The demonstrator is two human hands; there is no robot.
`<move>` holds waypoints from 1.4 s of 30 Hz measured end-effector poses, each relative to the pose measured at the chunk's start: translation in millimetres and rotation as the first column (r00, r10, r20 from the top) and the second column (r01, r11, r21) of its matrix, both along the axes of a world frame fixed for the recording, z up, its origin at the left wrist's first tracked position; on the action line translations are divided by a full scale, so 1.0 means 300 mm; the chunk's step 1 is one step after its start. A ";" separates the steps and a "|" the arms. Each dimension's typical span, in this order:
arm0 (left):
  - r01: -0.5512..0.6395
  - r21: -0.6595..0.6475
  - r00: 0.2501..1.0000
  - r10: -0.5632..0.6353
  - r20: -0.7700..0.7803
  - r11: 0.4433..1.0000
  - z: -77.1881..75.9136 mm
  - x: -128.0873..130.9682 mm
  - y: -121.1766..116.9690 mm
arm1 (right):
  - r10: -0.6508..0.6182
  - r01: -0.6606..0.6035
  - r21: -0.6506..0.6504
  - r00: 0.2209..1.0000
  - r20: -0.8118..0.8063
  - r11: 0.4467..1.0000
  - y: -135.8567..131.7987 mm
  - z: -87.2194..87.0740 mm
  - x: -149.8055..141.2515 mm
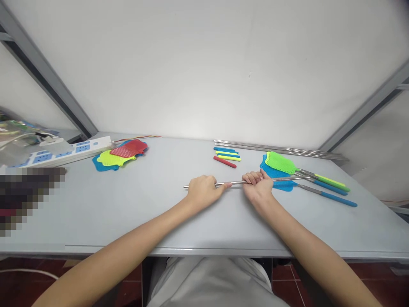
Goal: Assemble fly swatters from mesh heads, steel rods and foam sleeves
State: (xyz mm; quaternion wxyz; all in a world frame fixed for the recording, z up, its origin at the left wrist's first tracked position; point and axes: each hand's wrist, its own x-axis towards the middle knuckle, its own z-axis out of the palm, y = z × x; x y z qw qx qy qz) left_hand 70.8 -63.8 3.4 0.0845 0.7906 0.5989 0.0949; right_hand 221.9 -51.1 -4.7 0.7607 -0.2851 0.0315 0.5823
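Note:
A thin metal rod (236, 182) lies level just above the grey table (128, 213), held by both hands. My left hand (203, 192) is closed round its left part, with the rod's end sticking out past the knuckles. My right hand (257, 185) grips it a little further right, fingers curled over the top. The rod's right end reaches over a blue fly swatter head (275, 172).
Finished swatters, green (281, 163) and blue, lie at the right with coloured handles. Loose coloured handle sleeves (227, 155) and spare metal rods (281, 148) lie behind. Swatter heads (123, 154) are stacked at the left beside a white power strip (64, 153).

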 end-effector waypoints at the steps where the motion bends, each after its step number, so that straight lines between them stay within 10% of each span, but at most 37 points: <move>1: 0.006 -0.007 1.000 -0.006 0.004 1.000 -0.004 0.001 0.002 | -0.011 0.011 -0.003 1.000 0.002 1.000 -0.003 -0.001 -0.003; 42: 0.175 0.156 0.984 -0.179 0.011 0.972 -0.042 0.014 0.044 | 0.101 -0.106 -0.049 0.990 -0.097 0.993 0.019 0.006 0.020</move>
